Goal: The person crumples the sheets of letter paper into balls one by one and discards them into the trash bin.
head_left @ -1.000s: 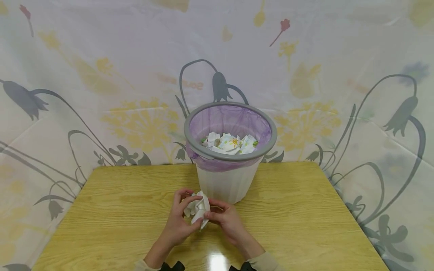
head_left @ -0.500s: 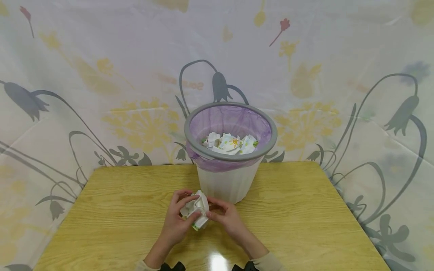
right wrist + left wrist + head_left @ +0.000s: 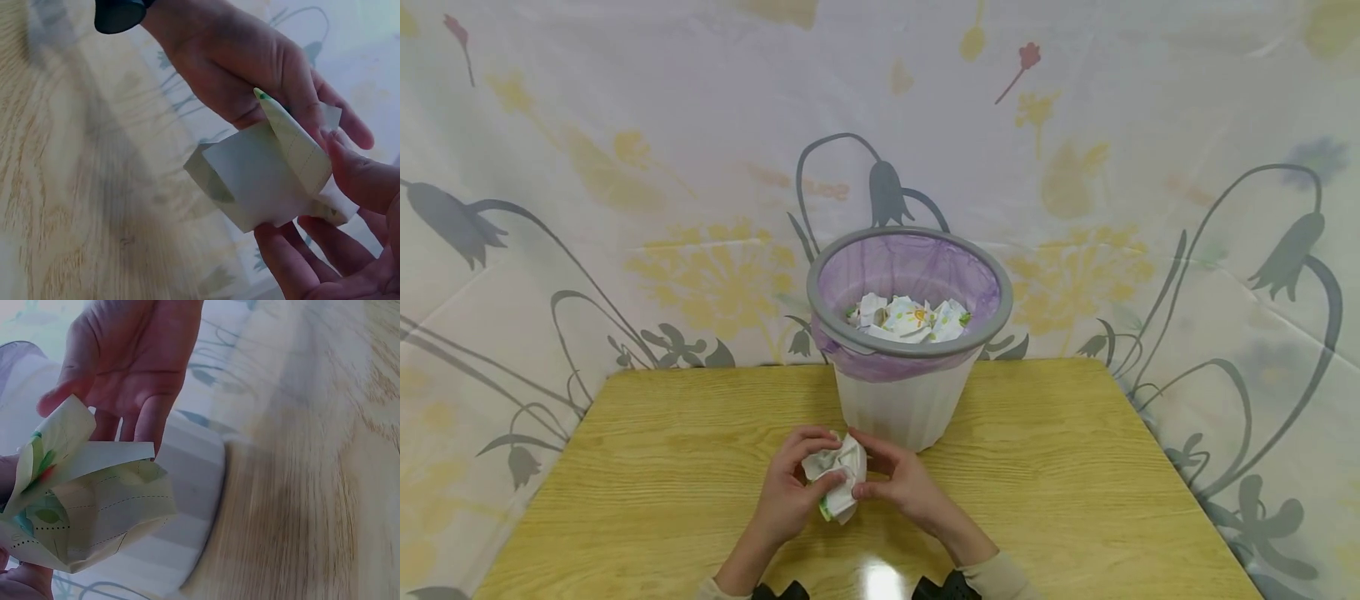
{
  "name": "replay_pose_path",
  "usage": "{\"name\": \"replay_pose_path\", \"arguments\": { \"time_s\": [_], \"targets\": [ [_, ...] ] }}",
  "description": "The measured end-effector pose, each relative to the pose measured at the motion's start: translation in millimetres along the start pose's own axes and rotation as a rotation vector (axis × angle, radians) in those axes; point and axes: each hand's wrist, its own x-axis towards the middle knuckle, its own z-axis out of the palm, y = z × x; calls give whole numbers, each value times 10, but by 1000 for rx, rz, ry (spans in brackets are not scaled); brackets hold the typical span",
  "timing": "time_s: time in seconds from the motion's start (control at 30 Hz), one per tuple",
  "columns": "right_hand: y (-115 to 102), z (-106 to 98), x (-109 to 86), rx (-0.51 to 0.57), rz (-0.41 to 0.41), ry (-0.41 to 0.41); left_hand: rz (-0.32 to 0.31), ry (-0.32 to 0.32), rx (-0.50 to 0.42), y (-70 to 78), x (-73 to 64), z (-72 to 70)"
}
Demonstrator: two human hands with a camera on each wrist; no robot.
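Note:
A crumpled sheet of white paper (image 3: 844, 477) is held between both hands, just in front of the bin. Fingers and thumb of my left hand (image 3: 784, 498) grip its left side. On the opposite side, my right hand (image 3: 913, 487) pinches its edge with the thumb near and the index finger at the top. Folded paper (image 3: 112, 503) shows dotted lines and green leaf prints in the left wrist view. In the right wrist view, the right hand (image 3: 350, 256) has fingers under the paper (image 3: 250, 175), and the left hand (image 3: 250, 69) lies behind it.
A white bin (image 3: 898, 408) with a grey rim (image 3: 898, 348) and a purple liner (image 3: 917, 254) stands at the back of the wooden table (image 3: 1045, 467). Several crumpled papers (image 3: 913, 321) lie inside it. A flower-printed curtain (image 3: 700, 125) hangs behind and at both sides.
The paper has turned and come slightly lower, with a green printed corner now showing at its lower end. The right index finger has shifted up to the paper's top edge.

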Motion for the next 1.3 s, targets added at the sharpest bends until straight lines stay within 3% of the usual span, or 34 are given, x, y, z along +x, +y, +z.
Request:
{"name": "replay_pose_path", "arguments": {
  "time_s": [0.27,0.57,0.8,0.97,1.07,1.17,1.3],
  "targets": [
    [-52,16,1,72,52,38,-61,5,-46,63,26,28],
    [-76,24,19,114,152,126,-19,22,-68,85,47,92],
    [-70,10,30,130,156,126,-116,57,-87,79,28,93],
    [-74,12,35,137,158,144,-108,86,-120,56,12,110],
    [-82,15,35,163,157,155,-60,101,-73,25,12,126],
    [-85,13,22,200,151,164,-22,122,47,57,32,158],
    [-73,5,-6,240,131,175,-23,103,144,104,38,168]
  ]
}}
